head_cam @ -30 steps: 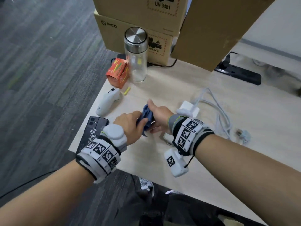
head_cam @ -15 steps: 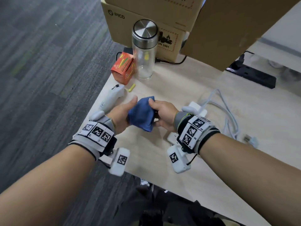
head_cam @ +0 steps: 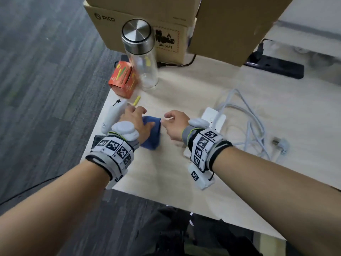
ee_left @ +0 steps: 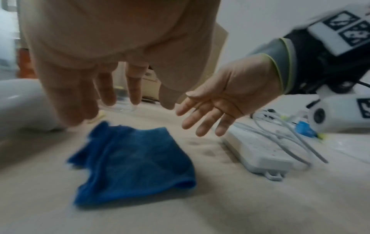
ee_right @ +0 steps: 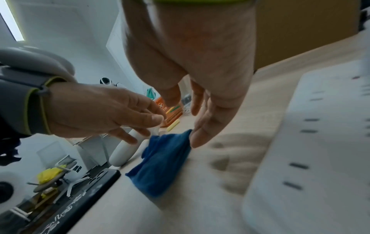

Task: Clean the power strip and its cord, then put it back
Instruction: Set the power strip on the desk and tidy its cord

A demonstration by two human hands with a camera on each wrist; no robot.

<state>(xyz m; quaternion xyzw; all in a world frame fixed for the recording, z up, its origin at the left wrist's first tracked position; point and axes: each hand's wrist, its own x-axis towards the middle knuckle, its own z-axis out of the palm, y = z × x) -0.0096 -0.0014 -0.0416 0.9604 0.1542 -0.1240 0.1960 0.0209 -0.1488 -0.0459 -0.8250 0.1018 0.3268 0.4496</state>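
A folded blue cloth (head_cam: 152,134) (ee_left: 132,163) (ee_right: 162,163) lies flat on the light wood table (head_cam: 166,172). My left hand (head_cam: 143,117) (ee_left: 120,101) hovers just above the cloth with fingers straight, holding nothing. Just right of the cloth is my right hand (head_cam: 169,120) (ee_right: 192,117), also with straight fingers; one fingertip is at the cloth's far corner. The white power strip (head_cam: 215,118) (ee_left: 258,150) (ee_right: 320,142) lies right of the cloth, partly under my right wrist. Its white cord (head_cam: 254,130) (ee_left: 290,139) is heaped to the right and ends in a plug (head_cam: 279,143).
A white controller (head_cam: 112,115) and a black phone (ee_right: 80,202) lie by the table's left edge. Behind the hands stand an orange box (head_cam: 123,80), a steel-lidded glass bottle (head_cam: 142,58) and cardboard boxes (head_cam: 147,23). A black power strip (head_cam: 276,68) lies far right.
Half a second ago both hands held the blue cloth up between them. It now lies on the table, and both hands have let go and opened above it.
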